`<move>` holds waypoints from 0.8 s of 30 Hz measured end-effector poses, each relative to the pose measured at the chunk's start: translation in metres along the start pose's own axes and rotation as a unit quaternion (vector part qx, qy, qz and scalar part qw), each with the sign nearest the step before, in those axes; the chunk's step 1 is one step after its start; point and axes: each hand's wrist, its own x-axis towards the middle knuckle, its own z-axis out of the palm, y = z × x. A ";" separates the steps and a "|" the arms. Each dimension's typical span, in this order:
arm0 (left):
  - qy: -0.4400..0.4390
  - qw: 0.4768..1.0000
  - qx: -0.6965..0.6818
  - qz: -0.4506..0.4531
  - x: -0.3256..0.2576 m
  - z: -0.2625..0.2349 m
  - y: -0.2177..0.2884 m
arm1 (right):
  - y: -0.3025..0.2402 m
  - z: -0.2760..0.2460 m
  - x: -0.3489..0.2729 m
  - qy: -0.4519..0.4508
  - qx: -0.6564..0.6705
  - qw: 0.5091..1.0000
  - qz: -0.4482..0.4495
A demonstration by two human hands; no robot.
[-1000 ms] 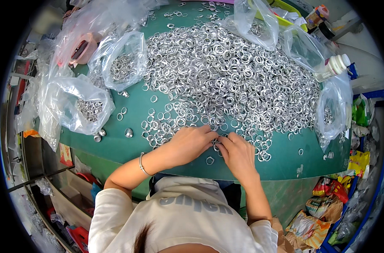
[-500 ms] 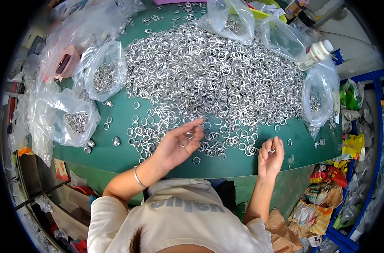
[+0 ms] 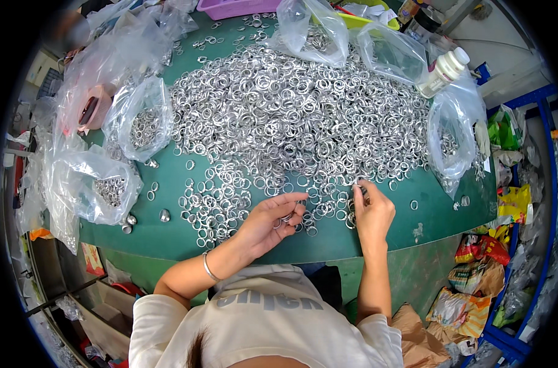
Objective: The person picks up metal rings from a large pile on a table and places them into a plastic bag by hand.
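A wide heap of silver rings (image 3: 279, 116) covers the middle of the green table (image 3: 267, 248), with looser rings spilling toward the near edge. My left hand (image 3: 270, 224) is at the front of these, palm turned inward. Its index finger points right, and the other fingers curl around a few silver rings (image 3: 285, 218). To its right, over the near fringe of the heap, my right hand (image 3: 373, 218) has thumb and index finger pinched together. A small piece of a ring seems to show at those fingertips; the rest is hidden by the fingers.
Clear plastic bags holding rings stand at the left (image 3: 110, 187) and right (image 3: 452, 144). Another bag (image 3: 316, 37) and a purple basket (image 3: 239, 7) are at the back. A white bottle (image 3: 443, 72) leans at the far right. A pink container (image 3: 96, 107) sits at the left.
My right hand has moved up and left to the edge of the ring heap and closed into a pinch. My left hand has shifted slightly down, still with rings. The whole view has shifted slightly.
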 end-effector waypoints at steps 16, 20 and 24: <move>-0.028 0.849 0.493 0.190 0.022 0.015 0.014 | 0.040 -0.015 0.008 -0.026 0.795 0.538 0.280; 0.053 0.566 0.757 0.324 0.052 0.037 0.025 | 0.019 -0.011 0.019 -0.077 0.358 0.915 0.171; 0.064 0.441 0.841 0.306 0.067 0.037 0.013 | -0.008 -0.001 0.016 -0.041 -0.037 0.998 0.002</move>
